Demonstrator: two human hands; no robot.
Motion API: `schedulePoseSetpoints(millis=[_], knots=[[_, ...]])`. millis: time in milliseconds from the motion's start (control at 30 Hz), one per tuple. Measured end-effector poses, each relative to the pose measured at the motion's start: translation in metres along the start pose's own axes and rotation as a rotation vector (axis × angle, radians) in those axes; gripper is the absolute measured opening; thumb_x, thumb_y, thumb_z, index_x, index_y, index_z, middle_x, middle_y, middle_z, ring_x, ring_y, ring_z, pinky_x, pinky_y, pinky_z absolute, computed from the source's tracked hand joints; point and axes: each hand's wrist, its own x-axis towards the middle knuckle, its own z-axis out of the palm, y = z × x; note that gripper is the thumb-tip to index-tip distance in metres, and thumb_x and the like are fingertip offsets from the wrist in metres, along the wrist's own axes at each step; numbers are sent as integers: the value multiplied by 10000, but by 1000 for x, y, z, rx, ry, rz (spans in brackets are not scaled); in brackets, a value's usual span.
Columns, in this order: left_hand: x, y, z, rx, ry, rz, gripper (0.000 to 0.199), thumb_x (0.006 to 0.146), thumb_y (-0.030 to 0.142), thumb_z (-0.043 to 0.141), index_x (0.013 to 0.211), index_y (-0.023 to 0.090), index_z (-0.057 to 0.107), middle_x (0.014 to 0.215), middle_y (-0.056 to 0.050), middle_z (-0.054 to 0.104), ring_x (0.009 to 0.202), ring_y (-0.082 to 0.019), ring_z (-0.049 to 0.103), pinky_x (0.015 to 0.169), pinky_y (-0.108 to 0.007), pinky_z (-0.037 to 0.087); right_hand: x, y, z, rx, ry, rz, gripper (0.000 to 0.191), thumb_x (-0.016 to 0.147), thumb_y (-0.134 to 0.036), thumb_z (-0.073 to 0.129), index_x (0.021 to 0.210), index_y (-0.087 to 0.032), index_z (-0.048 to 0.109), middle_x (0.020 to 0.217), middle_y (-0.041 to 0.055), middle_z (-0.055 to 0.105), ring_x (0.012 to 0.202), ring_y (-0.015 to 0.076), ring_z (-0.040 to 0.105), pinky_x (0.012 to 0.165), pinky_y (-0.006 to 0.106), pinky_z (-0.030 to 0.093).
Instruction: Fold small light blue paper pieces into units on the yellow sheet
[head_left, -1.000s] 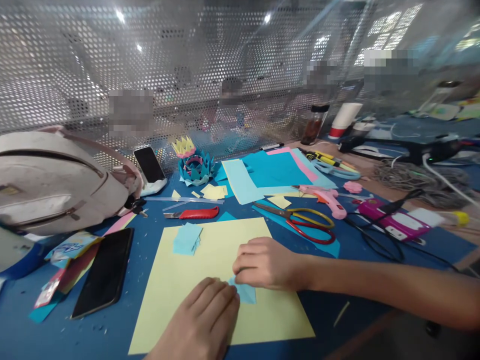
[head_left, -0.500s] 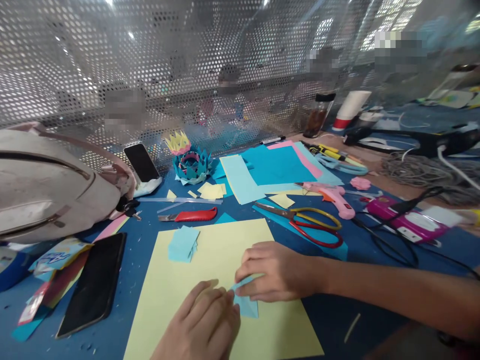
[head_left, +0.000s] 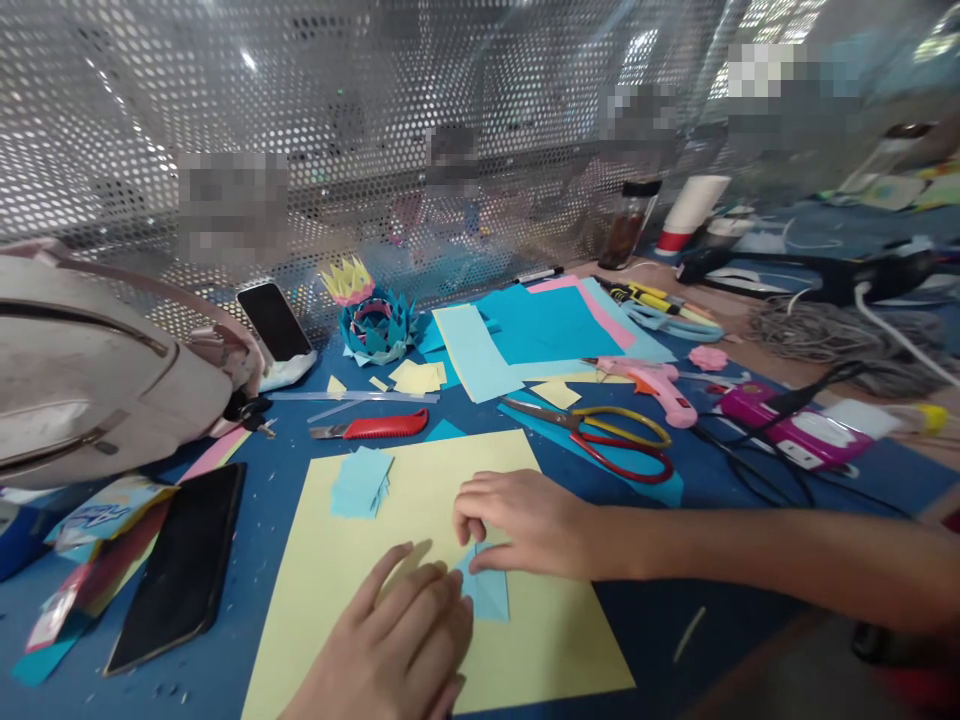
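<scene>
A small light-blue piece of paper (head_left: 491, 596) with crease lines lies on a large pale-yellow sheet (head_left: 559, 650). My left hand (head_left: 401, 630) is at its left edge, fingers bent and the fingertips against the paper, index finger raised. From the right, my right hand (head_left: 525, 525) reaches over the top of the piece, its thumb on the paper and its curled fingers close to a lifted flap. Part of the piece is hidden by both hands. Farther back on the yellow sheet sits a stack of small light-blue paper pieces (head_left: 362, 483).
Behind the sheet lie a red utility knife (head_left: 386, 426), scissors (head_left: 626, 440) and a pink glue gun (head_left: 664, 390). A layered paper flower (head_left: 377, 328) stands near the perforated metal screen (head_left: 315, 130). To the left are a dark phone (head_left: 180, 565) and a backpack (head_left: 112, 370).
The right hand's fingers have curled and shifted slightly left over the paper, and its flap shows less. My left index finger has lifted a little. The whole view has shifted slightly.
</scene>
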Motion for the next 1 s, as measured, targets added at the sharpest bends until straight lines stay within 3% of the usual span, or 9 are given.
schedulePoseSetpoints(millis=[100, 233, 367, 600, 700, 767, 833, 933, 1000], knots=[[1, 1, -3, -22, -9, -9, 233, 955, 272, 526, 1090, 162, 680, 1115, -38, 706, 1123, -198, 600, 1200, -396, 246, 8, -7, -6, -48, -86, 71, 169, 816, -326, 762, 837, -203, 648, 810, -32, 639, 858, 146, 608, 619, 227, 351], [2, 3, -7, 3, -25, -3, 257, 968, 267, 508, 1134, 157, 671, 1125, -44, 704, 1156, -208, 581, 1190, -399, 253, 16, -14, -14, -52, -132, 65, 107, 799, -261, 767, 819, -210, 676, 865, -29, 682, 878, 147, 621, 605, 222, 332], [1, 2, -10, 25, -36, 6, 288, 977, 268, 494, 1177, 147, 662, 1155, -56, 699, 1139, -218, 590, 1165, -412, 300, 23, -16, -19, -19, -157, 103, 52, 843, -270, 709, 811, -232, 726, 833, -46, 714, 774, 123, 625, 575, 226, 322], [1, 1, -10, 31, -59, 37, 306, 993, 268, 476, 1191, 134, 667, 1168, -58, 706, 1106, -233, 606, 1107, -423, 380, 27, -14, -10, -47, -75, 49, 61, 812, -275, 752, 767, -237, 737, 797, -40, 711, 821, 150, 621, 615, 233, 350], [1, 1, -10, 30, -38, 16, 301, 994, 281, 479, 1177, 142, 674, 1161, -46, 711, 1098, -231, 607, 1095, -412, 388, 22, -10, -6, -28, -33, -10, 23, 840, -250, 736, 852, -235, 724, 864, -42, 706, 810, 124, 619, 646, 217, 392], [2, 1, -10, 35, -32, 14, 301, 997, 283, 470, 1169, 147, 676, 1156, -49, 711, 1096, -235, 607, 1064, -411, 417, 17, -5, -5, -38, 24, -110, 136, 884, -241, 704, 1019, -227, 690, 999, -23, 697, 810, 97, 627, 676, 206, 422], [2, 1, -8, 44, -27, 18, 295, 996, 263, 457, 1148, 146, 681, 1143, -64, 711, 1087, -244, 611, 1025, -422, 450, 11, 2, -4, -197, 123, -334, 128, 951, -250, 623, 1066, -222, 673, 1057, 8, 687, 917, 116, 616, 724, 226, 431], [0, 0, -4, 48, 2, 5, 273, 975, 220, 457, 1097, 147, 690, 1090, -89, 714, 1059, -255, 623, 989, -449, 480, 7, 11, -1, -550, 326, -713, 134, 974, -197, 569, 912, -184, 687, 953, 15, 691, 817, 120, 585, 610, 261, 385], [-1, -1, -1, 38, 21, -23, 256, 953, 203, 473, 1074, 155, 693, 1058, -93, 715, 1045, -258, 628, 983, -463, 485, 7, 14, 1, -660, 408, -864, 148, 933, -195, 626, 802, -163, 685, 873, 6, 664, 733, 115, 554, 535, 270, 340]])
